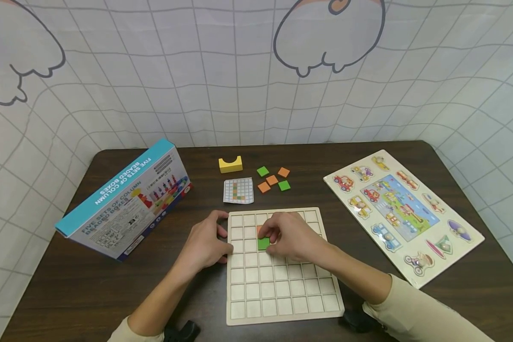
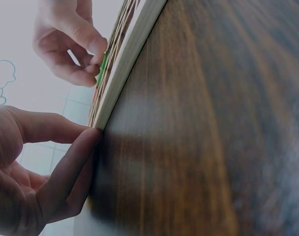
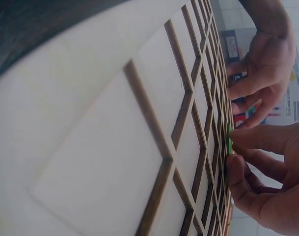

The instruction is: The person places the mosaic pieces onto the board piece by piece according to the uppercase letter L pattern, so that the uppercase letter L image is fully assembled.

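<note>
A pale wooden grid board (image 1: 268, 293) lies on the table in the head view. My right hand (image 1: 294, 236) reaches over its upper part and pinches a green square tile (image 1: 263, 243) at a cell there. In the right wrist view, thumb and fingers meet the thin green tile (image 3: 229, 139) at the board's surface. Just above it in the head view, an orange tile (image 1: 259, 230) shows partly behind the fingers. Along the board's left side, my left hand (image 1: 206, 241) touches the edge with its thumb and fingers; the left wrist view shows these fingertips against the rim.
Several loose green and orange tiles (image 1: 271, 180) lie beyond the board. Beside them are a printed grid card (image 1: 238, 190) and a yellow arch block (image 1: 230, 165). A blue-and-white box (image 1: 128, 199) stands at left; a picture peg puzzle (image 1: 403, 213) lies at right.
</note>
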Demonstrator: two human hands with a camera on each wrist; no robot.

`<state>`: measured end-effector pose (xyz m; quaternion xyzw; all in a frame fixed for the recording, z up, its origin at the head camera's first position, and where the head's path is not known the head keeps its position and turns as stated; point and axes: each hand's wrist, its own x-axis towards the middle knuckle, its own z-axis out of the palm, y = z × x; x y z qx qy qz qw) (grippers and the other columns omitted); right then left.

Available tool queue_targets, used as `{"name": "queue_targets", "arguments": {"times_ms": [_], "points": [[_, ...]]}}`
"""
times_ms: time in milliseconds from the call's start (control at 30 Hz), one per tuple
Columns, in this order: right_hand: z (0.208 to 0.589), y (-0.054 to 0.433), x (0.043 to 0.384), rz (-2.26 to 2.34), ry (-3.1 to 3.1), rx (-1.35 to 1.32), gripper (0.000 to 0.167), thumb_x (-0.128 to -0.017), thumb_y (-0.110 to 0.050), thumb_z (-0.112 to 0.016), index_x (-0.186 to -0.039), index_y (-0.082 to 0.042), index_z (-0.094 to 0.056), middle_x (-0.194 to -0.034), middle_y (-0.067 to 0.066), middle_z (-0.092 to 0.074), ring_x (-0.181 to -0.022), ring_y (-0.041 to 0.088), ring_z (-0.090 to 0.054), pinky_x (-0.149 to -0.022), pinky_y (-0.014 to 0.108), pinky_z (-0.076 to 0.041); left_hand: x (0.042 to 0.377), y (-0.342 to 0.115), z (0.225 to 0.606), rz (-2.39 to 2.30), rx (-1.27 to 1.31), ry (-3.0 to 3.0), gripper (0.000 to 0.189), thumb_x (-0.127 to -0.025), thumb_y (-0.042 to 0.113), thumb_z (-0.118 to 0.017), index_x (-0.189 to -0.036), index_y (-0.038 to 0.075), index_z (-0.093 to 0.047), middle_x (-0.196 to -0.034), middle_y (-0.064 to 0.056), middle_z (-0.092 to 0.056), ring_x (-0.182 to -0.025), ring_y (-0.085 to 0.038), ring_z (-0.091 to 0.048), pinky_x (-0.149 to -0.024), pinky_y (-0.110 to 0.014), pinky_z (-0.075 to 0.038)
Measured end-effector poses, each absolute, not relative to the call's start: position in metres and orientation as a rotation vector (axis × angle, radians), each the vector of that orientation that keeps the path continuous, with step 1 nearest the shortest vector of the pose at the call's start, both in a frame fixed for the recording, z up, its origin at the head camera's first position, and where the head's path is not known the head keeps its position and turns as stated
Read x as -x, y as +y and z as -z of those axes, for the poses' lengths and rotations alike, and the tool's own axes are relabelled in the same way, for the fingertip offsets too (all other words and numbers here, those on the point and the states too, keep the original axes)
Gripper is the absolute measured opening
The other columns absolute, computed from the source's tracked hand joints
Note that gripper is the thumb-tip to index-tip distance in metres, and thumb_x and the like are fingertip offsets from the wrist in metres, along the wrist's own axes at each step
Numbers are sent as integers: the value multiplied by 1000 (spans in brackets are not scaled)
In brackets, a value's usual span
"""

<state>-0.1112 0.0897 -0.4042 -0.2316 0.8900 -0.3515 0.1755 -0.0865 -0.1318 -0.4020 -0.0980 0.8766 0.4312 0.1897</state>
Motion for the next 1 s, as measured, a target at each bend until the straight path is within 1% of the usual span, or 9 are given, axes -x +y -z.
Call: {"name": "queue_targets", "arguments": {"times_ms": [300,667,800,1000], "points": [[403,90,114,981,2521,642,22,-76,0,-84,-93,-13,-80,-86,-2,-68,-76,9,-61,-66,21,-53,87,-132,401,-1207,278,2466,76,-80,-4,-82,-147,9,-48,-105,-15,-59,-60,-20,-65,-50,-30,-61],[401,96,121,1024,2506,691,22,-77,0,-81,-95,-12,-80,-86,0,-69,-75,9,-60,-63,22,-54,86,-133,403,-1226,265,2473,74,-80,-5,-80,-146,8,-49,-104,-15,-58,-58,-21,-65,-50,-31,-62],[399,99,126,1019,2530,678,22,-78,-2,-81,-97,-13,-80,-87,0,-70,-77,10,-61,-65,24,-53,86,-132,404,-1227,270,2470,74,-80,-5,-80,-146,8,-49,-104,-15,-58,-58,-21,-65,-50,-31,-62],[397,104,140,1009,2578,622,21,-81,-4,-81,-99,-13,-80,-82,-3,-68,-77,12,-61,-68,27,-52,86,-132,404,-1236,271,2467,74,-80,-5,-80,-146,8,-49,-104,-15,-58,-59,-21,-65,-50,-31,-62]]}}
